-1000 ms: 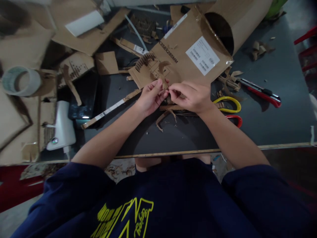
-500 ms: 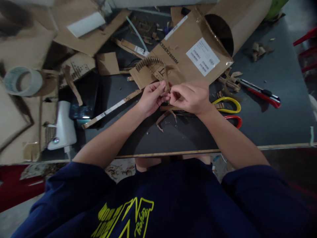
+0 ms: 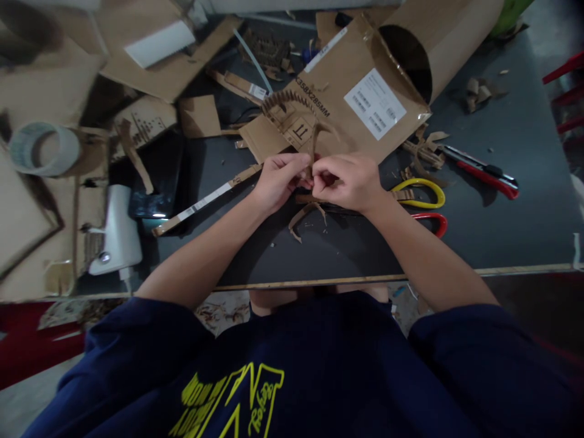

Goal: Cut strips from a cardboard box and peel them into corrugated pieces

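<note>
apparently mid-job: ridged strip [image 3: 294, 96] partly worked, near end at the fingertips.
left hand [image 3: 279, 182] pinched the strip's near end; right hand [image 3: 353, 181] had fingers curled in tight right beside it, seemingly on the same end, though exact contact was hidden. strip arched up and away over the carton [image 3: 347, 67], corrugations bare along the far curve, so that stretch looked done. a smooth loop [image 3: 317, 131] stood near the fingers; couldn't tell if it was a peeled layer or part of the strip. the bit at the fingers looked unfinished, amount left unclear. torn scrap [image 3: 301, 219] lay on the table [image 3: 255, 249] just below the hands. scissors [image 3: 441, 193] and cutter [image 3: 486, 173] lay off to the right, neither in hand.
</note>
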{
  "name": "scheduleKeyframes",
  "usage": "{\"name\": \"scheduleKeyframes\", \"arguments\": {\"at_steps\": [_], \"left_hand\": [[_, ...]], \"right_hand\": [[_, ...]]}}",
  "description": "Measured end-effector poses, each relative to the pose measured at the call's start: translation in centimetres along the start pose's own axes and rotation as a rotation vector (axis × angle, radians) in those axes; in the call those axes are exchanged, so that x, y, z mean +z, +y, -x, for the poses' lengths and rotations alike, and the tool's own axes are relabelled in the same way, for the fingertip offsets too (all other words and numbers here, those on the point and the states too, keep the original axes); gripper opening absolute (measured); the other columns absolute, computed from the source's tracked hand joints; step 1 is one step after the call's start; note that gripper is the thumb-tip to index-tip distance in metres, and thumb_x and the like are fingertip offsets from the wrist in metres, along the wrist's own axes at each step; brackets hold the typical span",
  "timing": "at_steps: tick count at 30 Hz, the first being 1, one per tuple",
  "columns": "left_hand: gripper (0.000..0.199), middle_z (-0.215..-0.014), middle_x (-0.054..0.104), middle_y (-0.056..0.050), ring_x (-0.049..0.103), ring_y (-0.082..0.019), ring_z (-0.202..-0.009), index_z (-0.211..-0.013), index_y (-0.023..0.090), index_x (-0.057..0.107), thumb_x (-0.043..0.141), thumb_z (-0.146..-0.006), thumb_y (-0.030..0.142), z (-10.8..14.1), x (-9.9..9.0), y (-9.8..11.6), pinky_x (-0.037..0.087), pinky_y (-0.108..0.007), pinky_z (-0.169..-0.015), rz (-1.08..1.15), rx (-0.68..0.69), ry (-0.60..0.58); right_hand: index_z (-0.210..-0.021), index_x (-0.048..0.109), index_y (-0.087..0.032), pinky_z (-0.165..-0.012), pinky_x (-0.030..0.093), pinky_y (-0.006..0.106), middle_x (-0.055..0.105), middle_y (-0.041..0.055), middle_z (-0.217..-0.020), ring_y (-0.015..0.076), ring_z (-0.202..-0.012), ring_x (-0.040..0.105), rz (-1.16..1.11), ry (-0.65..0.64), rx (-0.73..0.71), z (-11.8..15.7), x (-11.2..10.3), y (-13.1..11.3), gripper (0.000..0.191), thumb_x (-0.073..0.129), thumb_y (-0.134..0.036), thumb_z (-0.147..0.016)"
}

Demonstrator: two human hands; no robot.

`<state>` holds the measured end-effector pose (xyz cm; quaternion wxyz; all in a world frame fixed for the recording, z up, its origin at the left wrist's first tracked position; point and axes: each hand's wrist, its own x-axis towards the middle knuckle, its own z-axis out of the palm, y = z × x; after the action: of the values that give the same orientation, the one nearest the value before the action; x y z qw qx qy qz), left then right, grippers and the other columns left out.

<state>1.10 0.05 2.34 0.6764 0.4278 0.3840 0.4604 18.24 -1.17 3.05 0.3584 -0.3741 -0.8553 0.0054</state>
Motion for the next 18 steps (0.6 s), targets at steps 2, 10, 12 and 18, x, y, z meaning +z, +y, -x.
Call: {"name": "scheduleKeyframes", "arguments": {"at_steps": [2, 10, 12, 18], "left_hand": [[0.034, -0.054, 0.059, 0.005, 0.058, -0.005, -0.047, -0.058, 0.016, 0.063, 0.076, -0.087, 0.029, 0.04, -0.07, -0.03, 0.052, -0.014, -0.05, 0.002, 0.02, -0.019], [0.036, -0.05, 0.049, 0.007, 0.055, -0.003, -0.044, -0.06, 0.016, 0.06, 0.063, -0.095, 0.023, 0.18, 0.53, 0.4, 0.049, -0.012, -0.048, 0.115, -0.061, 0.057], [0.036, -0.05, 0.048, 0.007, 0.054, -0.003, -0.044, -0.062, 0.016, 0.059, 0.06, -0.097, 0.023, 0.08, 0.55, 0.46, 0.05, -0.012, -0.049, 0.133, -0.09, 0.086], [0.032, -0.054, 0.051, 0.007, 0.055, -0.002, -0.046, -0.07, 0.017, 0.064, 0.058, -0.099, 0.028, -0.08, 0.25, 0.48, 0.05, -0.009, -0.051, 0.136, -0.117, 0.093]], "right_hand": [[-0.08, 0.067, -0.021, -0.063, 0.041, 0.026, 0.064, -0.0019, -0.067, 0.0123, -0.064, 0.058, -0.048, -0.008, 0.033, -0.16, -0.09, -0.16, 0.013, 0.054, -0.023, -0.079], [-0.086, 0.067, -0.017, -0.059, 0.046, 0.022, 0.064, -0.0015, -0.07, 0.0084, -0.06, 0.054, -0.383, 0.012, 0.105, -0.64, -0.59, -0.08, 0.011, 0.058, -0.023, -0.086], [-0.097, 0.07, -0.017, -0.06, 0.048, 0.023, 0.068, 0.0004, -0.075, 0.0089, -0.062, 0.057, -0.375, 0.033, 0.105, -0.6, -0.58, 0.05, 0.018, 0.057, -0.028, -0.091], [-0.106, 0.073, -0.019, -0.065, 0.052, 0.025, 0.073, 0.0025, -0.081, 0.0106, -0.066, 0.063, -0.316, 0.009, 0.019, -0.46, -0.52, 0.47, 0.027, 0.055, -0.037, -0.097]]}}
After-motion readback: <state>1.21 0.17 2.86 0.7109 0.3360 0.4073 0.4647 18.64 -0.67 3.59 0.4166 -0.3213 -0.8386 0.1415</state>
